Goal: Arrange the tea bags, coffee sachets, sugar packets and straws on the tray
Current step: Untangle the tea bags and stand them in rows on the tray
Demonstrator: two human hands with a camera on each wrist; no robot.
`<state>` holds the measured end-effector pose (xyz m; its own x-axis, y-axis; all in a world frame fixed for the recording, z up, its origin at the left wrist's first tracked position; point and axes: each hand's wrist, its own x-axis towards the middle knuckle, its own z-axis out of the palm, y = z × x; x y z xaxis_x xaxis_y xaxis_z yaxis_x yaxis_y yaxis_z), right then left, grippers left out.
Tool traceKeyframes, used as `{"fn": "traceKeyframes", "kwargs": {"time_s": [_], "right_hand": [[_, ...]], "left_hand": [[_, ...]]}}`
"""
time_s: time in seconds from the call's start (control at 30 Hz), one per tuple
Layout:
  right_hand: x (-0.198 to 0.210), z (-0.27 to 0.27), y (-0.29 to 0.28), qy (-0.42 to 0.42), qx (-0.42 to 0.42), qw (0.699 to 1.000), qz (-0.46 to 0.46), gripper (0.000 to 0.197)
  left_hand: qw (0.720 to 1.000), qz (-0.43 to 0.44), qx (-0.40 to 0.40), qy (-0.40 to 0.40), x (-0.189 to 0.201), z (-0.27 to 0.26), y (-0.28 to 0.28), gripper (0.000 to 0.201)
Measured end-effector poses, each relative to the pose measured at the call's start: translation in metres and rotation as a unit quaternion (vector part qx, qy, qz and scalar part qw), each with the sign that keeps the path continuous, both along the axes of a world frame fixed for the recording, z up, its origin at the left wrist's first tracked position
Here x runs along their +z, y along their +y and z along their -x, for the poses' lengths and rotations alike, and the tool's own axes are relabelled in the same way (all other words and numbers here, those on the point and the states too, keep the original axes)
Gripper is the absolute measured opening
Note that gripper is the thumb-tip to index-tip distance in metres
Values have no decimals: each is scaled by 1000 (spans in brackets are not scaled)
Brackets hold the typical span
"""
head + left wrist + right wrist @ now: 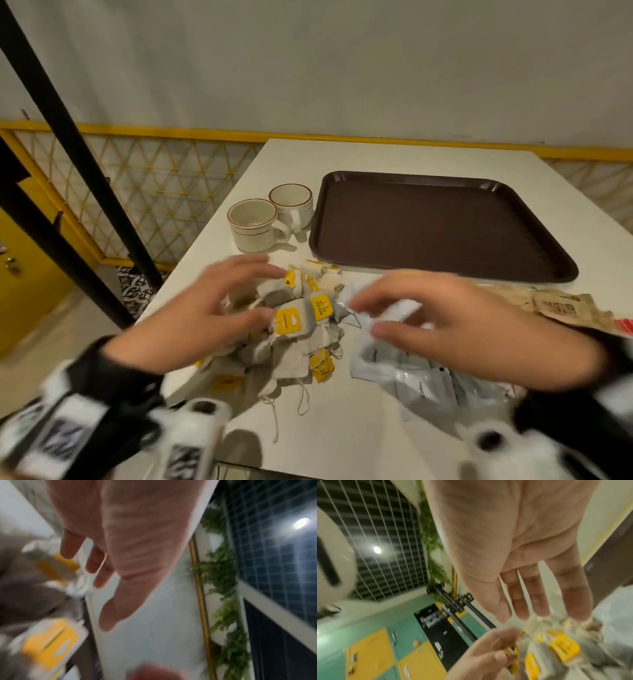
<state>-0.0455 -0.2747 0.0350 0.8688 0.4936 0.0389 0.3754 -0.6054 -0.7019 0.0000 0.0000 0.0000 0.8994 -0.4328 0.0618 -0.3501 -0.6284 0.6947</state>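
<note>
Low in the frame, the left hand (191, 318) spreads loose fingers over heaped tea bags (291, 329); the right hand (455, 325), fingers wide, hovers above coffee sachets (411, 373). Farther up the counter (342, 428) sit brown packets (561, 305), two cups (253, 222) and the bare tray (442, 226).

Café corner, cups (255, 224), tray (442, 222), lockers (373, 654)

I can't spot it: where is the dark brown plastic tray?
In the head view, the dark brown plastic tray lies on the white table, right of two cream cups.
</note>
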Motion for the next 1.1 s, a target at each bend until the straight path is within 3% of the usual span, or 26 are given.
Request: {"fn": "traceKeyframes", "kwargs": {"time_s": [0.07,0.13,0.23,0.37,0.6,0.77,0.93,1.03,1.1], "right_hand": [[-14,-30,34,-47,12,994,94,46],[-34,-53,54,-55,33,986,155,66],[-51,-69,65,-47,46,976,206,82],[-62,-78,79,-43,38,962,267,78],[-63,-86,81,-48,26,967,247,51],[-55,-92,69,-66,-7,985,162,21],[-29,-93,49,-33,-116,991,-51,15],[-22,-91,35,21,-186,957,-221,15],[-20,-90,24,67,-210,909,-354,18]], "left_hand": [[991,-132,-38,0,-18,-17,-22,59],[985,-172,-33,2,-26,-26,-26,72],[993,-115,-32,-11,-23,-32,-25,45],[993,-96,30,-58,-21,-37,-19,20],[993,5,82,-80,-24,-42,-16,24],[984,60,120,-117,-18,-43,-10,24],[957,169,154,-180,6,-46,-16,26],[929,279,159,-182,19,-53,-31,23],[908,376,133,-132,22,-56,-54,24]]}}
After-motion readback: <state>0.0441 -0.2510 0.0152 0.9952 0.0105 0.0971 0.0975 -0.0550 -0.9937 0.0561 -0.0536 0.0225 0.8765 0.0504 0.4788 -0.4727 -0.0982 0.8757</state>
